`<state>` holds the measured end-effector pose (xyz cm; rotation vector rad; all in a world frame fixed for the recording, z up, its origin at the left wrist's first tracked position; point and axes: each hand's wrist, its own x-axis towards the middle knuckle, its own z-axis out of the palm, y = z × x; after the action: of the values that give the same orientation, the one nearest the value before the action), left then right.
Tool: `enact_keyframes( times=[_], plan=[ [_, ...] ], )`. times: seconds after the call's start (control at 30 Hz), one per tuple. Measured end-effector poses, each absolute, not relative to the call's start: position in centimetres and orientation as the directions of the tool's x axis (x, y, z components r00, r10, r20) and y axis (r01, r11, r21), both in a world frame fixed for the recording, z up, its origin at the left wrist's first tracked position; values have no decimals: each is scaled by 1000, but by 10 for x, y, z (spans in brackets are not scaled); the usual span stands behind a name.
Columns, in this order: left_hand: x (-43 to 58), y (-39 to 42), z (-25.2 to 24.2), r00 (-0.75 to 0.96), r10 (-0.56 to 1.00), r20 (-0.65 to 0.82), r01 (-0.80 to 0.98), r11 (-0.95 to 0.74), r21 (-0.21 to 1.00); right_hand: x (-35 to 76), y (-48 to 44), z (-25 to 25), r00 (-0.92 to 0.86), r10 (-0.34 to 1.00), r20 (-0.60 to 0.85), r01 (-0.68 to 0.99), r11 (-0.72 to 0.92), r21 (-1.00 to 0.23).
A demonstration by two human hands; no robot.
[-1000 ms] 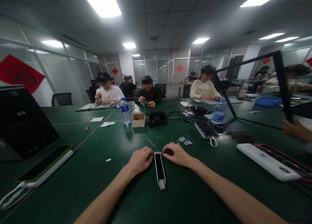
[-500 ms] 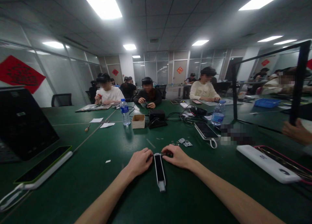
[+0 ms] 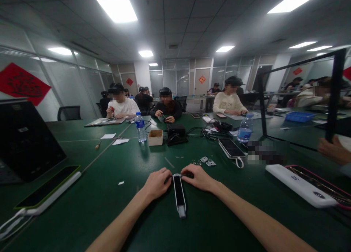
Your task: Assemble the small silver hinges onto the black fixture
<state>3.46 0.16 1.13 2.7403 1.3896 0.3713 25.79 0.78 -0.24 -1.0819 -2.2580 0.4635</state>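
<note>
A long narrow piece with a white rim, a black middle and a grey block at its near end [image 3: 179, 195] lies on the green table in front of me. My left hand [image 3: 158, 182] is closed in a pinch at the left of its far end. From the other side, my right hand [image 3: 196, 176] pinches at the same end, thumb and forefinger together. The fingertips hide that end in part. Just beyond my right hand lie small metal plates [image 3: 210, 162] and several tiny rings [image 3: 194, 161].
Ahead stand a small cardboard box [image 3: 155, 137], a black stand [image 3: 177, 134] and water bottles [image 3: 140, 128]. Phones and a white power bank [image 3: 298, 184] lie to the right, near a black frame [image 3: 263, 106] gripped by another person's hand [image 3: 333, 149]. A dark monitor [image 3: 29, 138] is at left.
Both hands stay at the far end of the narrow piece, with hardly any movement. The view has shifted very slightly.
</note>
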Motion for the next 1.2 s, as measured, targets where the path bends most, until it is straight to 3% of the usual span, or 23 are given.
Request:
enact_keyframes(
  times=[0.4,0.8,1.2],
  plan=[
    [34,4,10,585,788,190,776,-612,152,259,10,-4,-472,817,332,580,571,-581],
    [29,7,10,599,788,143,768,-616,174,255,15,-11,-531,746,402,566,665,-487],
    [28,5,12,605,782,153,761,-624,179,249,9,-1,-469,830,303,625,554,-550]
  ],
)
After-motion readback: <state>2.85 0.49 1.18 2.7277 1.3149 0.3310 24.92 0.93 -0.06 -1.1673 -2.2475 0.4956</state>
